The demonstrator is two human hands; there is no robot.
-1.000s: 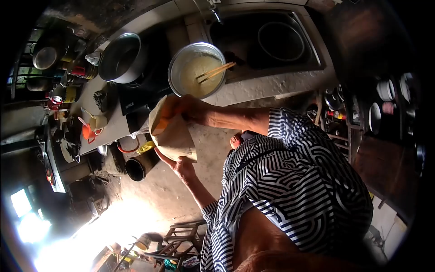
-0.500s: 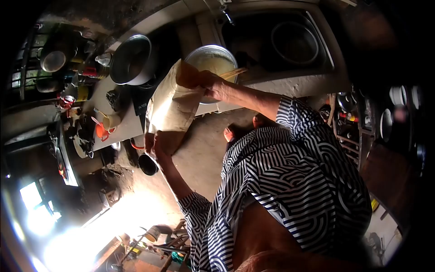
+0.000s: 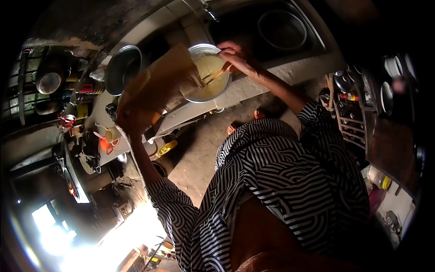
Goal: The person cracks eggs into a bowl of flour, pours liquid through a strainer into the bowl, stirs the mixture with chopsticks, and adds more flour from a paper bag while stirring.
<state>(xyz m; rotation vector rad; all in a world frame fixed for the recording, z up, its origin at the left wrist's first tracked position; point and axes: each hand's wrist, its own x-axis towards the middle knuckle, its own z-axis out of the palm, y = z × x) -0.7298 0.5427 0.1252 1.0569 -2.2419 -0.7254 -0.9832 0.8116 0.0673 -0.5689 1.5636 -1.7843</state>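
Observation:
A paper bag is tipped on its side, its mouth over the left part of a metal bowl of pale yellow batter. My left hand, dark in shadow, holds the bag's lower end. My right hand is at the bowl's right rim, its fingers closed round the upper ends of wooden chopsticks. The chopsticks' lower ends reach into the batter near the mouth of the bag.
A deep metal pot stands left of the bowl. Behind on the right is a sink with a round basin. An orange cup and a beige mug sit at the counter's left end. A wooden rack stands at right.
My right hand has let go of the bag and taken hold of the chopsticks. My left hand has raised the bag's lower end, moving it up and left, and the bag now lies tilted towards the bowl.

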